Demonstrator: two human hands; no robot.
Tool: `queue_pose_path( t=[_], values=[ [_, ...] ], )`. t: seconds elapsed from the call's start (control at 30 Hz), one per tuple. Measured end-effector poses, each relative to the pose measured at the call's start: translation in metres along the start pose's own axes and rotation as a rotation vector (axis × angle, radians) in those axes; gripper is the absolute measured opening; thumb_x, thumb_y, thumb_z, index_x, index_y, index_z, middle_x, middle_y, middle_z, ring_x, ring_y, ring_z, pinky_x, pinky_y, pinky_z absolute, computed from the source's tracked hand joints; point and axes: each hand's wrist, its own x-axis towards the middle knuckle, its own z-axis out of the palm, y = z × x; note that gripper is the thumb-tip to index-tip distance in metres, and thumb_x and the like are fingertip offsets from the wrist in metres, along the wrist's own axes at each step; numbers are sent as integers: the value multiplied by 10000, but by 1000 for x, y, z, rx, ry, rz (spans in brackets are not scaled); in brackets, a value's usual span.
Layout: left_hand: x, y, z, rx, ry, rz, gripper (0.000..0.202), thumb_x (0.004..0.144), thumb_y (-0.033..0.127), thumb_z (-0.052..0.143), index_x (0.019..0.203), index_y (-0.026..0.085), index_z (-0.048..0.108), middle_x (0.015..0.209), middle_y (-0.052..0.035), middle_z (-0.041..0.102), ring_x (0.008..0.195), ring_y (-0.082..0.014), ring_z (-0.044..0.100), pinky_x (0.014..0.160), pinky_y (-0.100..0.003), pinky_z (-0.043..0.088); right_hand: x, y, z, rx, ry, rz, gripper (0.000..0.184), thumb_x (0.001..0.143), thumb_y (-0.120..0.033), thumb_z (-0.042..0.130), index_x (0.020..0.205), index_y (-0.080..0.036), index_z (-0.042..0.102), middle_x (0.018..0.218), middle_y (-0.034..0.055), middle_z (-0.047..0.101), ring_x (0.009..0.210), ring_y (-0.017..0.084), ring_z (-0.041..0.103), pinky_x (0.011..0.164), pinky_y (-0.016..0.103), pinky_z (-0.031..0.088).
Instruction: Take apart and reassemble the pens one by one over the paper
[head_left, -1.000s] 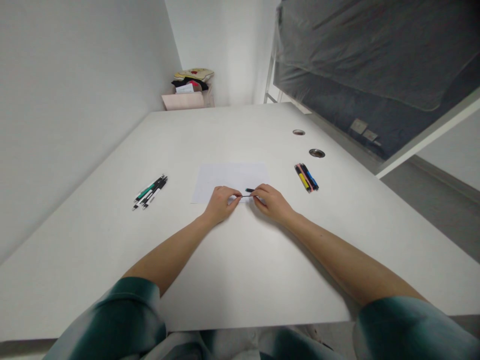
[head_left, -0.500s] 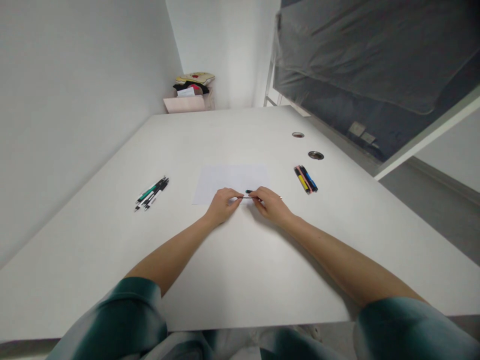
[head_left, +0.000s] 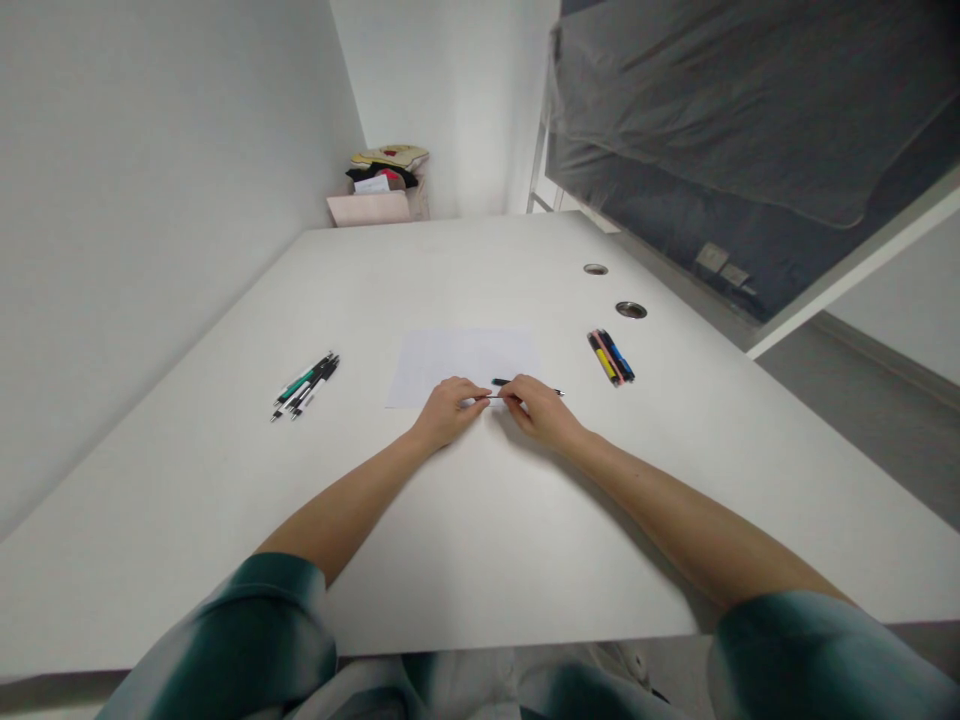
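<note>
Both my hands are together at the near edge of a white paper sheet (head_left: 459, 368) on the white table (head_left: 420, 500). My left hand (head_left: 448, 412) and my right hand (head_left: 541, 412) pinch a thin dark pen refill (head_left: 526, 395) between their fingertips. Its pointed end sticks out to the right past my right hand. A short black pen part (head_left: 501, 381) lies on the paper's edge, just above the refill and close to my right fingers.
A bundle of black and green pens (head_left: 304, 385) lies left of the paper, and several highlighters (head_left: 610, 357) lie right of it. Two round cable grommets (head_left: 631, 310) are set in the table. A pink box (head_left: 367, 208) holding cloth stands beyond the far corner.
The refill now sticks out farther to the right of my right hand, with its tip visible. My hands have shifted only slightly.
</note>
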Motion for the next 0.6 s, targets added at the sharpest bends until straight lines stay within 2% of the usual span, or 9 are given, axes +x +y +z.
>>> queue_pose_path(
  t=[0.23,0.37,0.43,0.53,0.6],
  values=[
    [-1,2,-1,30,8,30,155,889,264,592,929,215,734,865,-46,734,847,-190,649,843,-376,493,1,-5,0,10,-14,-7,163,888,-129,450,937,-203,587,825,71,626,776,201,580,700,336,469],
    [-1,2,-3,44,19,-1,163,889,268,579,912,214,730,860,-50,731,851,-199,645,867,-395,479,1,-4,-4,49,16,22,157,891,-217,498,1009,-203,601,903,81,652,795,201,600,733,349,487],
    [-2,-1,-6,58,19,-22,171,888,269,570,906,213,731,861,-55,729,861,-204,642,874,-401,476,0,3,-8,35,90,78,176,897,-256,498,1019,-209,615,935,86,658,843,217,604,775,371,489],
    [-3,-6,-10,75,27,-44,180,886,267,560,904,210,729,870,-57,728,870,-207,640,881,-405,473,-3,22,-13,-60,204,174,200,891,-236,476,976,-210,655,920,89,662,887,244,593,828,417,476],
    [-4,-11,-13,88,35,-52,181,883,273,559,898,211,728,864,-54,728,866,-210,641,882,-410,471,-5,35,-14,-153,186,216,197,858,-234,517,945,-200,690,912,100,660,912,267,575,854,449,462]
  ],
)
